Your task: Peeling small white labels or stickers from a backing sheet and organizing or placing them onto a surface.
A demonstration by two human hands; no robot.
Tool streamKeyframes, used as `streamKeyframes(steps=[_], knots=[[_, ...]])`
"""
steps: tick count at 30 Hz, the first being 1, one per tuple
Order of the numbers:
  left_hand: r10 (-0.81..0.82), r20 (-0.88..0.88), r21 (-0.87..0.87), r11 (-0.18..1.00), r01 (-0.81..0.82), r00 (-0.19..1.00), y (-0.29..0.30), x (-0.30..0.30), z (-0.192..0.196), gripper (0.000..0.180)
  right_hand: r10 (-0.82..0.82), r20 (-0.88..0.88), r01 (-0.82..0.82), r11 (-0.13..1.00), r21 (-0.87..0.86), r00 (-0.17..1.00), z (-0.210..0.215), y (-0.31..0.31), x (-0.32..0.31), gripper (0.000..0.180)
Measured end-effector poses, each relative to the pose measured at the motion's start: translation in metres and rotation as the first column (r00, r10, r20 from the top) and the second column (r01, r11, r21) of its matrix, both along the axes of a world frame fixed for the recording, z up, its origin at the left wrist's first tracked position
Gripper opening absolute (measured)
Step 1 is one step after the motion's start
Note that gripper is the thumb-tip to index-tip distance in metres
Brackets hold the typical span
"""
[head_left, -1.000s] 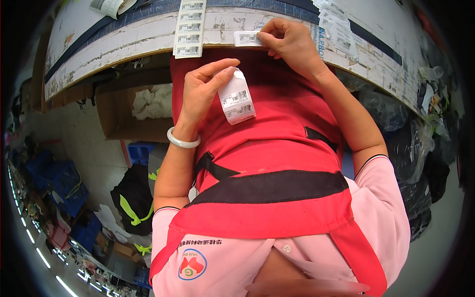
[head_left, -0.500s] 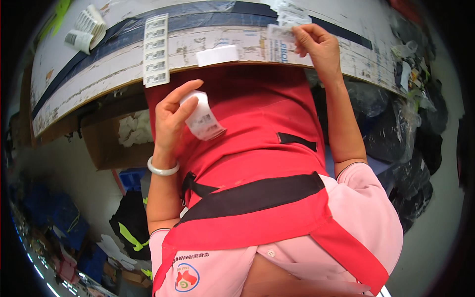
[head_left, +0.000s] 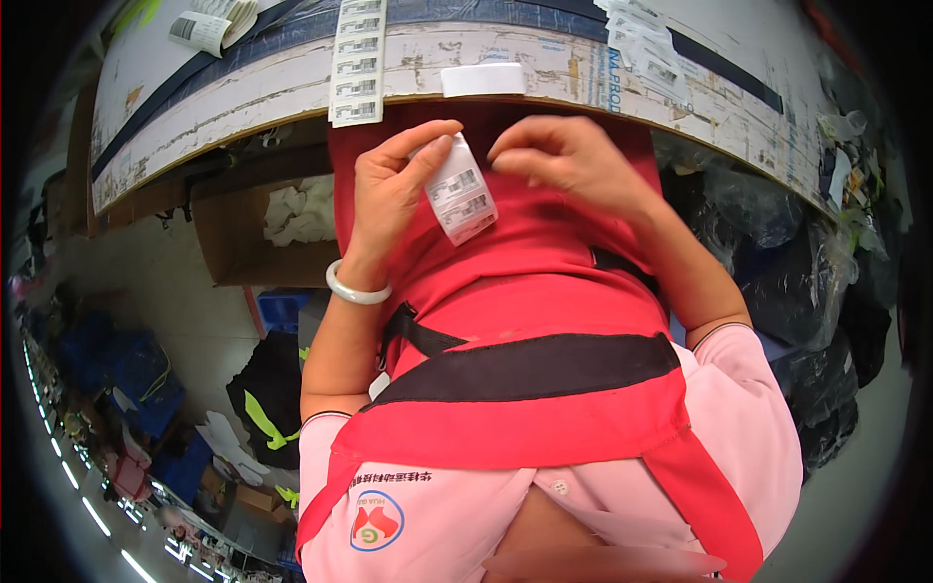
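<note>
My left hand (head_left: 394, 185) pinches a short strip of printed labels (head_left: 462, 199) between thumb and forefinger; the strip curls down in front of my red apron (head_left: 554, 223). Just to the right of it, my right hand (head_left: 573, 160) hovers with its fingers curled together, slightly blurred. I see nothing in its fingers. A longer label strip (head_left: 357, 73) lies on the worktable (head_left: 233, 112) and reaches its near edge. A small blank white slip (head_left: 483, 79) rests near that edge. To the right lies a pile of labelled clear packets (head_left: 651, 58).
A folded, curled stack of printed paper (head_left: 209, 29) sits at the table's far left. An open cardboard box (head_left: 233, 228) with crumpled white material stands under the table. Dark plastic bags (head_left: 797, 282) crowd the right side. Blue crates (head_left: 126, 374) stand on the floor at left.
My right hand has left the packet pile and moved left, close to the label strip. My left hand still holds the strip, now raised and turned a little. The whole view has shifted.
</note>
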State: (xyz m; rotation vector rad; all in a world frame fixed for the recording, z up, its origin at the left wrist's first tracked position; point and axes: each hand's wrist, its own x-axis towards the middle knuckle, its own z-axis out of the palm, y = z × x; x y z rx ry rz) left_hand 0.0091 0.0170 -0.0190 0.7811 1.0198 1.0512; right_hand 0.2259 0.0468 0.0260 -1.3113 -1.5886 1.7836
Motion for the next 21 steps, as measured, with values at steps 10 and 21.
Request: streamKeyframes(steps=[10, 21], knots=[[-0.141, -0.058, 0.029, 0.989, 0.143, 0.988, -0.004, -0.014, 0.0, 0.023, -0.138, -0.161, 0.109, 0.977, -0.182, 0.977, -0.023, -0.006, -0.028, 0.015], [-0.159, -0.154, 0.04, 0.985, 0.167, 0.975, -0.003, -0.015, -0.014, 0.029, -0.109, -0.079, 0.127, 0.952, 0.277, 0.991, -0.026, 0.007, -0.023, 0.009]])
